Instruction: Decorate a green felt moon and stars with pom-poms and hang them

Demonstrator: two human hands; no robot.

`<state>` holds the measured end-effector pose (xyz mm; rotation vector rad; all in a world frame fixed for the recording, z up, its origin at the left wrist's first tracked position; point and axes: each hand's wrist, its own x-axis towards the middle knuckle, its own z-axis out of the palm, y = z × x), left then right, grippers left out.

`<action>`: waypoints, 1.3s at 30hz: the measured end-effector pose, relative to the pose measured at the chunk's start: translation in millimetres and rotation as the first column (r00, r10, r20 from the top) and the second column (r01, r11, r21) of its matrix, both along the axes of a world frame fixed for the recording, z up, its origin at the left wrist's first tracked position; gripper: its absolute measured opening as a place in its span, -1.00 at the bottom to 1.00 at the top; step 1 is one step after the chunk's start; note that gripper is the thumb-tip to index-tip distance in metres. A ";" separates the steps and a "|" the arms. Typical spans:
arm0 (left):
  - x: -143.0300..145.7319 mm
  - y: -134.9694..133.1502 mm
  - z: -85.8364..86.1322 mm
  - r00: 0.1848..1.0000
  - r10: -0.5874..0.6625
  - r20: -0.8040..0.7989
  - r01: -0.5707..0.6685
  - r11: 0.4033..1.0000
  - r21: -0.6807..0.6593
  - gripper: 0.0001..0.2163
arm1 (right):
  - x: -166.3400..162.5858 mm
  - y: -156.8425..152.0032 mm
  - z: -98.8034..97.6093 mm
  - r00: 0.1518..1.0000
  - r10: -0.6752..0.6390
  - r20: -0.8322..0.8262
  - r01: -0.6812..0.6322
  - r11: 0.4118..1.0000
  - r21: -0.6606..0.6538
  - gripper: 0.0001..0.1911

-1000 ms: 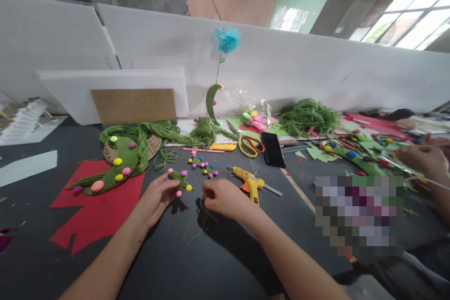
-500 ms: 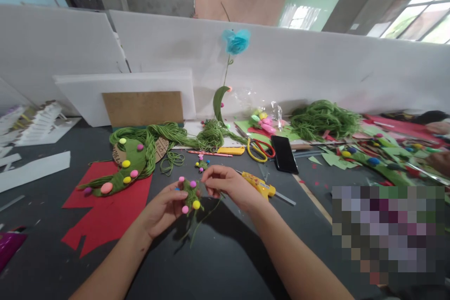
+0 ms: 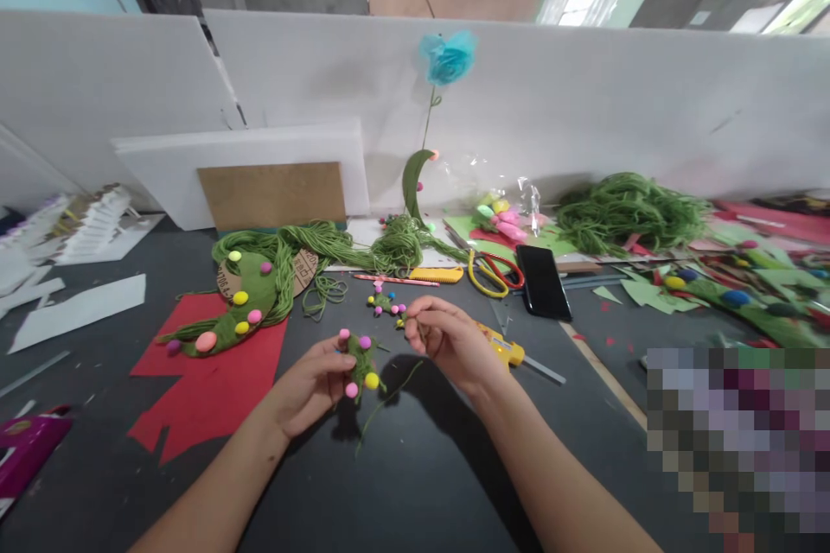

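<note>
While I watch the head view from far away, the left hand [image 3: 317, 382] pinches the green pompom star [image 3: 361, 365] above the dark table [image 3: 363, 505], the right hand [image 3: 450, 341] curls its fingers nearby, gripping something or not I cannot tell, and the brown cardboard [image 3: 224, 283] shows printed "706".

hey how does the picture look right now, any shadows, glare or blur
Head view: dark shadow on the table below the right hand; head view: clear plastic glints against the wall; head view: lower right pixelated, white stair-like model at left looks smeared.
</note>
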<state>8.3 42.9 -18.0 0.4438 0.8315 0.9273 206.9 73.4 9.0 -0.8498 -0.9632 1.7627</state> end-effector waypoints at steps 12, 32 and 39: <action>2.7 -0.7 6.5 0.997 0.063 -0.033 -0.060 0.996 0.061 -0.80 | -4.5 -10.0 8.5 0.954 -0.171 0.246 0.093 0.950 0.298 -0.89; 1.0 -7.1 7.8 0.953 0.031 -0.302 0.125 0.867 0.483 -0.93 | -12.7 -27.1 25.0 0.481 -0.278 0.831 -0.340 0.815 0.470 -0.84; -4.3 -13.2 20.9 0.850 0.204 -0.485 0.240 0.670 0.702 -0.92 | -6.6 -34.9 31.9 0.439 -0.402 0.804 -0.435 0.687 0.581 -0.86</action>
